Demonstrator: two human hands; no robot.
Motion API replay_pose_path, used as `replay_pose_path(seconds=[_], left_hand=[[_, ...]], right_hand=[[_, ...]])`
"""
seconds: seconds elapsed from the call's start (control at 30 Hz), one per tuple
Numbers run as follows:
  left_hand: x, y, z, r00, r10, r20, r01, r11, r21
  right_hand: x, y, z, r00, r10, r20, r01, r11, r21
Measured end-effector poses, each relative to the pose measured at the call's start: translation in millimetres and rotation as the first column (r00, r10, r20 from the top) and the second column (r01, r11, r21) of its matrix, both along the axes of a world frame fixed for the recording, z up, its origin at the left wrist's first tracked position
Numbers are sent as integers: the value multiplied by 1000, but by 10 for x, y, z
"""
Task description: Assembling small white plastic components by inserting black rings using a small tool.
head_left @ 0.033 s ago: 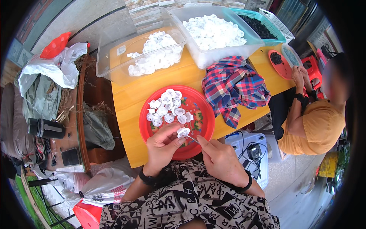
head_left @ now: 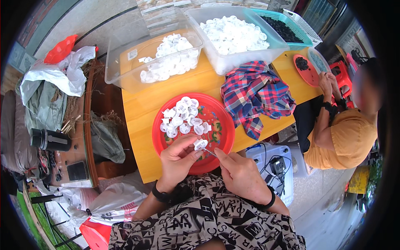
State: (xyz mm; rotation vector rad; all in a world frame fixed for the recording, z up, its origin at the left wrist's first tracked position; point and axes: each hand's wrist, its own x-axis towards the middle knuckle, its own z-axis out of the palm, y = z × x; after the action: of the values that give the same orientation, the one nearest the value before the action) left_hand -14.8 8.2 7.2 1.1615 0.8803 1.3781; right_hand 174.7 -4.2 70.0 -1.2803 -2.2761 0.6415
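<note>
Between thumb and fingers my left hand [head_left: 178, 160] pinches a small round white plastic part [head_left: 200, 144] above the near side of a red tray [head_left: 228, 143]. My right hand [head_left: 246, 177] is closed round a thin metal pick [head_left: 211, 152]; its slim shaft reaches the white part, and whatever handle it has is hidden in my fist. A heap of similar white plastic parts [head_left: 181, 112] lies in the tray's far left half. Printed fruit and leaves decorate the tray's floor.
Behind the tray stand a clear bin [head_left: 114, 68] and a frosted bin [head_left: 216, 62], both holding white parts. A plaid cloth [head_left: 258, 98] lies to the right. Farther right are a teal basket [head_left: 306, 41] of black pieces and a seated person [head_left: 346, 137] with hands together.
</note>
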Motion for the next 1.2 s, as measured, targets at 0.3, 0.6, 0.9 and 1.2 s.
replay_pose_path(seconds=[0.3,0.6,0.9,1.2], left_hand=[[21,-25,-6,999,0,-53,-1,1000,-6],[87,-58,-72,979,105,-172,-107,994,-6],[41,-17,-65,999,24,-46,-24,1000,-16],[56,-4,29,998,-17,-57,16,1000,-21]], right_hand=[[-69,9,-8,991,-3,137,-12,994,109],[-238,-60,-15,869,-36,494,-143,937,320],[-20,123,30,991,32,128,-46,994,104],[125,168,103,994,95,44,-94,995,-41]])
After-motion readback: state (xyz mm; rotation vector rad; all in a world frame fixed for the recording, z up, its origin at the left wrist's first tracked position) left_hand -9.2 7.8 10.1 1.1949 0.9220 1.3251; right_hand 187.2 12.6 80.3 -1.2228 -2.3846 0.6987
